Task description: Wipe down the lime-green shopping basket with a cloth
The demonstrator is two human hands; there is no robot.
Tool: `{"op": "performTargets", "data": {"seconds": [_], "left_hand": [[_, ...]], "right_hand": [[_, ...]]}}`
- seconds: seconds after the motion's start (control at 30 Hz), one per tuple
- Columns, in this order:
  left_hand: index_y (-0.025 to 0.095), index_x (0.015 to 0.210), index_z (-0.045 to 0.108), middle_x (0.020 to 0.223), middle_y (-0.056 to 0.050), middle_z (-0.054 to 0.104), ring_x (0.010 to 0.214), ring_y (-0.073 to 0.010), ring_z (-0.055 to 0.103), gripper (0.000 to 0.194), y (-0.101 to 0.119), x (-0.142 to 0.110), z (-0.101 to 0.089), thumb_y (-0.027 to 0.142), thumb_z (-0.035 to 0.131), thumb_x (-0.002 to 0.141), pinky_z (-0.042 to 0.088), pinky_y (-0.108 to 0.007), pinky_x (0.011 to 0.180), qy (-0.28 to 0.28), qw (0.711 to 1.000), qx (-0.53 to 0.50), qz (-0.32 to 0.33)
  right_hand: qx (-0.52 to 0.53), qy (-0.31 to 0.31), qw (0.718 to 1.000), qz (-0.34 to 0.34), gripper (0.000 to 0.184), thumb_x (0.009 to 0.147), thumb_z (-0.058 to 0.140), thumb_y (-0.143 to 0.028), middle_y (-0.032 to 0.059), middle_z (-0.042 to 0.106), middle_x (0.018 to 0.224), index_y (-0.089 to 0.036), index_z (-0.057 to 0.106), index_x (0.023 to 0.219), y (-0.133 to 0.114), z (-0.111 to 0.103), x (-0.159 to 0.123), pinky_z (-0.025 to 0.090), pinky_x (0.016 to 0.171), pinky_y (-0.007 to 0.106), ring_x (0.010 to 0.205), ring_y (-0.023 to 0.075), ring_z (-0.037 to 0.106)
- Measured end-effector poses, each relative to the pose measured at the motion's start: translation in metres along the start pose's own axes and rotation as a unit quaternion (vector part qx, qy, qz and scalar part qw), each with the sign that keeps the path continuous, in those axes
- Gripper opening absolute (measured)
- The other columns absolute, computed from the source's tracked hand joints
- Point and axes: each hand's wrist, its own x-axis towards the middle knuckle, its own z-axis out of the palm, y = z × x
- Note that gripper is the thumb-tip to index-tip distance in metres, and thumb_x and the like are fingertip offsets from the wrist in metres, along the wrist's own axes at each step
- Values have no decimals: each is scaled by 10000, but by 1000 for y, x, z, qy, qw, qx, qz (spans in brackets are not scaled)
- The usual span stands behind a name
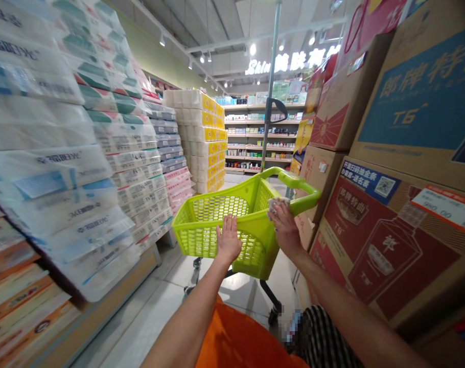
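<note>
A lime-green plastic shopping cart (260,230) with a perforated basket stands side-on before me, its handle end to the right. Flat against the near side of the basket, my left hand (228,240) has its fingers stretched out and holds nothing. My right hand (286,230) presses a crumpled, light-coloured cloth (277,203) onto the basket's top edge, close to the handle (307,195). Part of the cloth is hidden under the fingers. Dark legs and casters (274,309) show beneath the basket.
Wrapped paper packs (75,168) are piled high along the left on a low platform. Large cartons (389,235) are stacked close on the right. Behind the cart rises a metal pole (271,66), with stocked shelves (242,130) farther back. Pale floor tiles (140,312) run between.
</note>
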Motion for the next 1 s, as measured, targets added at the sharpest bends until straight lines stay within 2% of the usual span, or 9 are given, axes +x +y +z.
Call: {"op": "performTargets", "data": {"seconds": [0.17, 0.33, 0.47, 0.53, 0.7, 0.77, 0.9, 1.0], "left_hand": [[112, 1386, 163, 1471, -95, 135, 1356, -229, 91, 758, 0, -2, -2, 161, 438, 682, 135, -490, 1077, -11, 1000, 5, 17], [104, 1389, 149, 1478, -89, 99, 1358, -227, 73, 754, 0, -3, -1, 184, 437, 697, 133, -477, 1082, -2, 1000, 12, 18], [110, 1390, 143, 1473, -96, 143, 1356, -232, 85, 742, 2, -3, 0, 191, 425, 708, 123, -496, 1078, -11, 999, 28, 27], [113, 1388, 151, 1471, -93, 156, 1355, -234, 90, 726, 6, -1, 2, 198, 416, 717, 121, -509, 1076, -10, 999, 33, 27], [109, 1380, 184, 1471, -81, 159, 1352, -217, 118, 696, 15, 3, 1, 207, 411, 729, 130, -498, 1080, -7, 999, 29, 29], [110, 1373, 207, 1463, -82, 195, 1346, -209, 146, 673, 11, 3, -1, 205, 404, 737, 128, -484, 1084, -7, 999, 29, 40], [95, 1366, 223, 1457, -106, 204, 1347, -215, 144, 668, -7, 0, -3, 181, 405, 728, 132, -491, 1081, -12, 999, 43, 3], [84, 1368, 208, 1460, -109, 191, 1350, -214, 129, 689, -15, -2, 0, 181, 416, 718, 122, -497, 1082, -14, 998, 53, 10]], "right_hand": [[46, -82, 993, -73, 410, 832, 362, -38, 36, 564, 1217, -227, 582, 1122, -15, 19, -24, 367, 1045, 392, 1271, 153, 334], [18, -19, 999, -27, 394, 845, 369, -53, 55, 508, 1278, -212, 563, 1149, -19, 23, -11, 336, 1054, 446, 1304, 182, 271], [10, -79, 991, -108, 364, 847, 365, -52, 74, 551, 1230, -175, 591, 1105, -19, 29, -19, 385, 1023, 417, 1287, 173, 311], [10, -95, 988, -124, 358, 846, 363, -51, 69, 570, 1208, -174, 607, 1077, -20, 32, -26, 403, 1011, 402, 1277, 173, 329], [-13, -23, 998, -60, 374, 849, 359, -60, 70, 528, 1256, -184, 585, 1120, -18, 40, -13, 357, 1039, 438, 1297, 200, 288], [-15, -37, 997, -69, 368, 850, 356, -66, 75, 544, 1239, -177, 592, 1110, -16, 45, -16, 385, 1023, 414, 1290, 193, 303], [1, -108, 987, -118, 366, 840, 352, -55, 69, 592, 1177, -175, 621, 1057, -20, 52, -33, 435, 980, 376, 1269, 187, 344], [3, -90, 992, -89, 408, 828, 347, -39, 64, 531, 1254, -188, 580, 1129, -26, 54, -20, 381, 1022, 415, 1295, 197, 292]]}}
